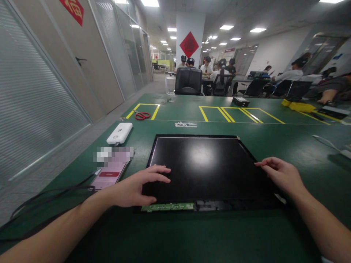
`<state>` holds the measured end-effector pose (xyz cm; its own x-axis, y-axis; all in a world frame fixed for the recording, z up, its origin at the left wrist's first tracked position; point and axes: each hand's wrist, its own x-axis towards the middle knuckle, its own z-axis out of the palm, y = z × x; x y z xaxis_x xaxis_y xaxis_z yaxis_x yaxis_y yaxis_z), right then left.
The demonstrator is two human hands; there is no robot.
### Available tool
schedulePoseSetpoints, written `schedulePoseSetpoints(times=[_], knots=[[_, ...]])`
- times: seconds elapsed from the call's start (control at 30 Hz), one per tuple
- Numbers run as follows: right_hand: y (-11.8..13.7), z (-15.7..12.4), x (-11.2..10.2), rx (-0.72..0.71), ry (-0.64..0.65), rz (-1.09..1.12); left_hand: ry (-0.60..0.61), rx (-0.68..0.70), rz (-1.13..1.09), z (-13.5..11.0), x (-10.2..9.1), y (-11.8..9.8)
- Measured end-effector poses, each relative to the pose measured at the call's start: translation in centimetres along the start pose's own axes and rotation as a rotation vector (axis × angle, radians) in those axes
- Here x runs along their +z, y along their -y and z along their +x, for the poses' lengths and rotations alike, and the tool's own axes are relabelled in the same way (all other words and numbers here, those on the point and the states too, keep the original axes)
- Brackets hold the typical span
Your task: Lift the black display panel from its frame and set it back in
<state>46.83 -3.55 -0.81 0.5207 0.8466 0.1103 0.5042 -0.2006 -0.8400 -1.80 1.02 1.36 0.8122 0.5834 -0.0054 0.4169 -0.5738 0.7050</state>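
Observation:
A black flat display panel (204,166) lies on the green table mat (175,233) in front of me, with a green circuit strip (167,207) along its near edge. My left hand (137,186) rests on the panel's near left corner, fingers stretched out flat. My right hand (282,175) lies at the panel's right edge, its fingers extended and touching the rim. Neither hand holds anything.
A phone (111,171) with a black cable (52,195) lies left of the panel, a white power bank (120,133) behind it. Red scissors (142,115), small white parts (185,124), a yellow object (298,106) and yellow floor-style markings sit farther back. Several people sit at tables beyond a black chair (188,81).

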Motion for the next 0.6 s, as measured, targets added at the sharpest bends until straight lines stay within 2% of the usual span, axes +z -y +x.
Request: schedulePoseSetpoints(times=[0.1,0.2,0.4,0.6], knots=[[0.5,-0.4,-0.1,-0.095,-0.079,-0.136,-0.018,0.018,-0.010,0.0,0.0,0.2],[0.8,-0.5,-0.2,-0.125,-0.133,-0.080,-0.047,0.020,-0.032,0.0,0.1,0.3],[-0.7,0.5,-0.1,-0.065,0.013,-0.070,-0.162,-0.037,0.006,0.1,0.7,0.1],[-2.0,1.2,0.1,-0.037,-0.006,-0.075,-0.389,0.009,0.048,0.0,2.1,0.6]])
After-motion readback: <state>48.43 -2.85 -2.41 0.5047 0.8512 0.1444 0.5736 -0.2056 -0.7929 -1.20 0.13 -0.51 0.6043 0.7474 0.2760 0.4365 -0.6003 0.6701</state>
